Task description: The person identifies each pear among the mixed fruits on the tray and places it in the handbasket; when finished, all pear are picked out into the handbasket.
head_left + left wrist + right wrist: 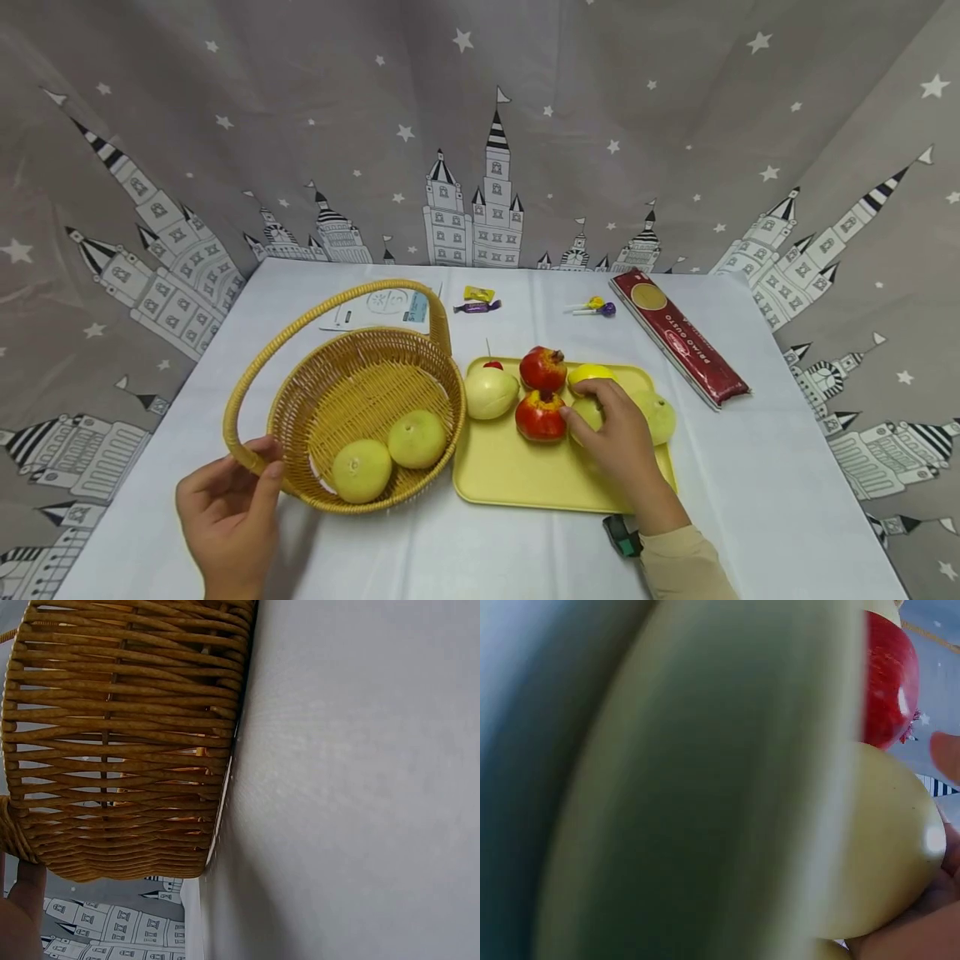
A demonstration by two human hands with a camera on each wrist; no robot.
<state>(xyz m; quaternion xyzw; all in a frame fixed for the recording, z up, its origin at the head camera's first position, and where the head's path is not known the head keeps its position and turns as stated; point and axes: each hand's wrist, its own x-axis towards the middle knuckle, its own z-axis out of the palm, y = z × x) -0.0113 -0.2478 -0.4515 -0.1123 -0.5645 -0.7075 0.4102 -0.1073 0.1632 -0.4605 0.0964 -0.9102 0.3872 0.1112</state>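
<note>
My left hand point(232, 508) holds the wicker basket point(367, 333) at the near-left base of its arched handle, thumb by the rim. Two round yellow-green fruits point(390, 454) lie inside the basket. In the left wrist view, fingertips point(26, 900) show just under the woven side. My right hand point(618, 433) reaches over the yellow tray point(525, 483), its fingers curved round a yellow-green fruit point(587, 410). The right wrist view shows this speckled fruit point(892, 840) against the fingers, with one digit slightly apart. Two red pomegranates point(542, 417) sit left of that hand.
Also on the tray are a pale yellow fruit point(491, 393), a bright yellow fruit point(592, 372), a green fruit point(660, 417) and a cherry point(492, 364). Behind lie wrapped candies point(477, 307), lollipops point(600, 309), a white box point(360, 315) and a red packet point(682, 342).
</note>
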